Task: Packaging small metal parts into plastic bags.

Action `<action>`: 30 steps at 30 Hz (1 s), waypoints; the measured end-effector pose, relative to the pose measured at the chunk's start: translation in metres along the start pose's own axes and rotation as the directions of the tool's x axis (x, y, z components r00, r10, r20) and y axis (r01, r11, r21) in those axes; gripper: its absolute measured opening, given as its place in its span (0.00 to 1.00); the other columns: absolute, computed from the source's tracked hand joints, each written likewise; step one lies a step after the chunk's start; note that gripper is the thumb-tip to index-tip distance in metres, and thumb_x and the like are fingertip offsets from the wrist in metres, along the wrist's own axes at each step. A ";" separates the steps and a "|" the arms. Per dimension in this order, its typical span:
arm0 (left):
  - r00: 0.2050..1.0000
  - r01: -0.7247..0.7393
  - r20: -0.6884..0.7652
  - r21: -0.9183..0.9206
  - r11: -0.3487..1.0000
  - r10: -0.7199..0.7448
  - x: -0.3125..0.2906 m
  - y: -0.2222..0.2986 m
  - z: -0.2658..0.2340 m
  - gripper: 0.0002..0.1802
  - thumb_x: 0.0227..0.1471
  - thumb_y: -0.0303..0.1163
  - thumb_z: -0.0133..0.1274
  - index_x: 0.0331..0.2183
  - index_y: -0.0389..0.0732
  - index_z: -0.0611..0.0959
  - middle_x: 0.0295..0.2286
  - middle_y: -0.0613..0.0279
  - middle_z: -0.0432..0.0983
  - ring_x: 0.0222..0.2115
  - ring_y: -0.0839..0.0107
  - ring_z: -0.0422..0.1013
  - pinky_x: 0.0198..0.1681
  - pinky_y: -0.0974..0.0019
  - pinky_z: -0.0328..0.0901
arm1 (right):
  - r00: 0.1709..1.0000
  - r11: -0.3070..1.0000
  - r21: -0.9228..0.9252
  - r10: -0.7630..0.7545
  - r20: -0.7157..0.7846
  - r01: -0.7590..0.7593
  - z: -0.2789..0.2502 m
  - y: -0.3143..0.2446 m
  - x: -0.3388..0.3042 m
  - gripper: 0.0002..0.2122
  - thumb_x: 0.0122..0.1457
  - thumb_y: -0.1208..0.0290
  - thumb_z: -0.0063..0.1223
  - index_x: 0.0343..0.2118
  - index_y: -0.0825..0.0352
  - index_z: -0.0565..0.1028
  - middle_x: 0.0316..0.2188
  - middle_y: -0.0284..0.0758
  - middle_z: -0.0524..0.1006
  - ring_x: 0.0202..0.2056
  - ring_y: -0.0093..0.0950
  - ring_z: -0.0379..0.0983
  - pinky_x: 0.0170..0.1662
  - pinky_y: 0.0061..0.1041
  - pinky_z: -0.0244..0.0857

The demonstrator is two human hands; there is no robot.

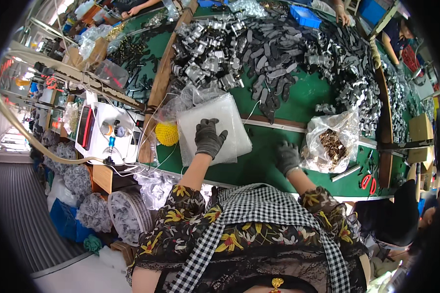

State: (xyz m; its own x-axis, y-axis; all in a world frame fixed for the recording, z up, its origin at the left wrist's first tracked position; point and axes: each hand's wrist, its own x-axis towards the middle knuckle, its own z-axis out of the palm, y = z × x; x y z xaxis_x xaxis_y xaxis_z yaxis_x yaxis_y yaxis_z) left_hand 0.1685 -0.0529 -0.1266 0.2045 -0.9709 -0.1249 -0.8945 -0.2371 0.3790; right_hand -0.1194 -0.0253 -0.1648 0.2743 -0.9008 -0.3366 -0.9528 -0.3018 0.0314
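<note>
In a dark grey glove, my left hand [209,138] lies on a stack of whitish translucent plastic sheets [234,141], its fingers stretched out and apart. The gloved right hand [288,157] is over the green tabletop [259,163], slightly blurred, with fingers extended and nothing visible in them. Just right of it stands an opened clear plastic bag [311,158] holding small brownish metal parts [333,147]. A yellow knobbly ball-like thing [166,134] sits against the left edge of the sheets. Crumpled clear plastic [193,96] lies behind the stack.
Silvery metal brackets [205,58] and dark flat elongated pieces [278,53] are heaped at the back. A blue tray [305,17] stands among them. Red-handled scissors [369,183] lie at the right. Wooden bars [164,80] divide the table. A co-worker's hand [342,17] reaches in at the far side.
</note>
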 end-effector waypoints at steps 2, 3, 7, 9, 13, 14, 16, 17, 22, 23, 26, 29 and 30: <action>0.996 -0.070 -0.060 -0.006 0.998 0.069 0.001 -0.003 -0.010 0.31 0.34 0.46 0.66 0.43 0.47 0.76 0.43 0.53 0.67 0.45 0.53 0.63 0.49 0.54 0.63 | 0.996 0.997 0.054 0.058 0.068 -0.061 -0.006 0.000 0.023 0.20 0.47 0.58 0.58 0.44 0.60 0.73 0.43 0.39 0.73 0.47 0.35 0.69 0.50 0.38 0.61; 0.997 -0.069 -0.037 -0.007 0.998 0.069 -0.001 -0.002 -0.017 0.31 0.34 0.46 0.66 0.43 0.47 0.76 0.43 0.53 0.67 0.45 0.53 0.63 0.49 0.54 0.63 | 0.987 0.987 0.107 0.103 0.126 -0.117 -0.006 0.000 0.032 0.18 0.49 0.57 0.56 0.41 0.60 0.75 0.39 0.40 0.75 0.43 0.36 0.72 0.46 0.37 0.64; 0.997 -0.077 0.007 0.018 0.997 0.077 -0.019 -0.017 -0.030 0.36 0.30 0.49 0.68 0.44 0.47 0.76 0.43 0.54 0.67 0.45 0.54 0.63 0.49 0.55 0.62 | 0.991 0.908 0.418 0.029 -0.130 0.028 -0.053 -0.026 0.044 0.14 0.53 0.57 0.52 0.34 0.62 0.77 0.33 0.41 0.76 0.36 0.39 0.74 0.41 0.38 0.66; 0.991 -0.099 0.101 0.084 0.992 0.091 -0.027 -0.023 -0.029 0.37 0.29 0.49 0.68 0.43 0.47 0.76 0.44 0.55 0.66 0.45 0.55 0.62 0.49 0.55 0.62 | 0.974 0.846 0.519 -0.005 -0.228 0.126 -0.066 -0.047 0.051 0.13 0.53 0.58 0.52 0.33 0.62 0.78 0.33 0.41 0.76 0.36 0.41 0.74 0.41 0.38 0.66; 0.970 -0.241 0.016 -0.094 0.966 0.243 -0.025 -0.065 0.013 0.21 0.37 0.42 0.65 0.36 0.45 0.80 0.35 0.57 0.72 0.39 0.60 0.68 0.45 0.58 0.65 | 0.981 0.736 0.665 0.012 -0.195 0.123 -0.078 -0.084 0.053 0.13 0.54 0.59 0.52 0.33 0.64 0.78 0.30 0.41 0.77 0.34 0.40 0.74 0.40 0.36 0.67; 0.969 -0.247 -0.044 -0.219 0.944 0.243 -0.026 -0.066 0.009 0.13 0.42 0.34 0.62 0.33 0.41 0.82 0.32 0.57 0.76 0.34 0.65 0.72 0.42 0.64 0.67 | 0.977 0.714 0.689 0.031 -0.213 0.128 -0.077 -0.088 0.050 0.12 0.54 0.60 0.53 0.33 0.64 0.78 0.30 0.41 0.78 0.34 0.40 0.74 0.40 0.36 0.67; 0.993 -0.111 -0.022 -0.494 0.862 0.116 -0.021 -0.077 0.008 0.12 0.43 0.33 0.61 0.32 0.38 0.82 0.31 0.55 0.77 0.33 0.65 0.73 0.40 0.65 0.67 | 0.952 0.641 0.752 0.109 -0.287 0.154 -0.072 -0.096 0.042 0.10 0.54 0.64 0.55 0.32 0.66 0.78 0.28 0.41 0.77 0.31 0.39 0.74 0.39 0.33 0.68; 0.999 0.029 0.031 -0.719 0.695 -0.009 -0.016 -0.081 0.005 0.12 0.45 0.32 0.61 0.32 0.35 0.82 0.30 0.53 0.78 0.31 0.65 0.74 0.38 0.66 0.68 | 0.950 0.644 0.750 0.116 -0.289 0.150 -0.072 -0.098 0.036 0.10 0.54 0.64 0.55 0.32 0.66 0.78 0.28 0.41 0.77 0.31 0.39 0.74 0.39 0.33 0.68; 0.949 -0.268 -0.307 -0.665 0.697 0.072 -0.015 -0.062 -0.026 0.10 0.49 0.31 0.57 0.31 0.33 0.82 0.25 0.52 0.77 0.27 0.62 0.73 0.36 0.64 0.67 | 0.995 0.173 0.980 -0.059 -0.085 0.094 -0.080 -0.116 -0.004 0.16 0.56 0.63 0.56 0.43 0.67 0.73 0.32 0.36 0.76 0.34 0.28 0.73 0.42 0.29 0.67; 0.948 -0.278 -0.307 -0.664 0.694 0.086 -0.020 -0.045 -0.044 0.10 0.49 0.31 0.57 0.31 0.33 0.82 0.25 0.52 0.77 0.27 0.62 0.73 0.36 0.64 0.67 | 0.995 0.170 0.981 -0.046 -0.090 0.096 -0.081 -0.127 -0.005 0.16 0.56 0.63 0.56 0.43 0.67 0.73 0.32 0.36 0.76 0.34 0.28 0.73 0.42 0.29 0.67; 0.927 -0.345 -0.323 -0.527 0.777 0.192 -0.031 -0.019 -0.062 0.12 0.49 0.35 0.57 0.32 0.34 0.82 0.26 0.51 0.74 0.26 0.57 0.71 0.34 0.61 0.66 | 0.955 -0.162 0.945 -0.046 -0.294 0.283 -0.086 -0.158 -0.003 0.19 0.58 0.66 0.54 0.50 0.68 0.66 0.39 0.36 0.76 0.40 0.27 0.74 0.42 0.26 0.68; 0.869 -0.413 -0.458 -0.460 0.786 0.189 -0.031 -0.019 -0.058 0.14 0.50 0.35 0.56 0.36 0.36 0.81 0.27 0.52 0.74 0.28 0.59 0.72 0.33 0.60 0.66 | 0.994 -0.435 0.895 0.010 -0.106 0.100 -0.091 -0.148 0.008 0.18 0.59 0.65 0.53 0.50 0.68 0.68 0.41 0.35 0.75 0.44 0.26 0.73 0.43 0.25 0.70; 0.914 -0.349 -0.368 -0.493 0.797 0.172 -0.039 -0.016 -0.065 0.21 0.49 0.36 0.57 0.45 0.37 0.76 0.33 0.50 0.74 0.31 0.59 0.72 0.34 0.61 0.67 | 0.998 -0.434 0.899 0.037 -0.048 0.059 -0.094 -0.145 0.009 0.19 0.57 0.65 0.55 0.49 0.69 0.68 0.40 0.36 0.76 0.43 0.30 0.73 0.42 0.27 0.70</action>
State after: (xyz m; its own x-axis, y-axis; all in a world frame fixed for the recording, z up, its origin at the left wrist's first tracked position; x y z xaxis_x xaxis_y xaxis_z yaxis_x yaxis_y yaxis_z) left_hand 0.2006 -0.0132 -0.0687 0.1791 -0.9406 0.2886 -0.5879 0.1329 0.7979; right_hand 0.0333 -0.0189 -0.0836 0.2448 -0.9253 -0.2896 0.3128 0.3581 -0.8797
